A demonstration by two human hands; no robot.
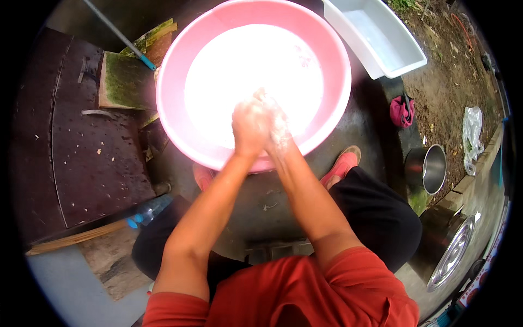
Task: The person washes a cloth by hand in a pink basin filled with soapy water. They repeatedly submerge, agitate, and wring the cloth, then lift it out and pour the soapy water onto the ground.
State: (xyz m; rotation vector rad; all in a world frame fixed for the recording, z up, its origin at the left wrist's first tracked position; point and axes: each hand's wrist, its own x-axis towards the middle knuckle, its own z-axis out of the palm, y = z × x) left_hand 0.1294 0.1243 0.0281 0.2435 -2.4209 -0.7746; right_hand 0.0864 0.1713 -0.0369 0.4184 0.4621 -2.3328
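Note:
A large pink plastic basin point(178, 53) sits on the floor before me, its inside washed out by glare. What fills it shows only as bright white, with a faint pinkish patterned patch at the upper right. Over the basin's near part, my left hand point(250, 122) presses against my right hand point(279, 122). Both look wet, and whitish matter, perhaps suds, coats the right one. The fingers are curled and blurred, so I cannot tell whether anything lies between them.
A white plastic tub point(380, 45) stands beyond the basin. On the right are a pink cloth bag point(402, 111), a steel pot point(421, 167), a lidded metal pot point(451, 253) and a plastic bag point(472, 137). Dark wooden boards point(98, 155) and a pole point(118, 32) are left.

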